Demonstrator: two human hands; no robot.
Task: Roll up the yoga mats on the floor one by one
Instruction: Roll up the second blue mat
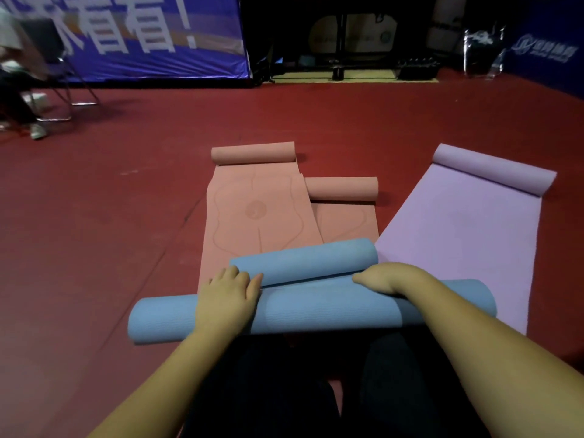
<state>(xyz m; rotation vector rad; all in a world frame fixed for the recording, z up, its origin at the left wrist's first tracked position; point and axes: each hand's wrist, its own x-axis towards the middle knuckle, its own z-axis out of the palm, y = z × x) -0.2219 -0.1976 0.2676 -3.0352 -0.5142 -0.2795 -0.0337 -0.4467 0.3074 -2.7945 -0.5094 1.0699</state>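
Head view: blue mat (pixel 316 308) lies under both hands, rolled from both ends. Left hand (pixel 226 298) presses the near roll, fingers (pixel 252 284) straight. Right hand (pixel 384 278) curls its fingers between the rolls. Beyond the fingers, pink mats (pixel 259 213) and purple mat (pixel 458 235) lie part-unrolled. Judgement: blue roll nearly closed; next, close it.

Both forearms are bare from the bottom edge up to the fingers, with no sleeve showing anywhere behind the wrists. The left hand (pixel 226 298) and the right hand (pixel 384 278) wear no gloves, and no ring, watch or band shows near the fingers or on the wrists. Well behind the fingers, the legs (pixel 275 390) are covered in dark, plain trousers.
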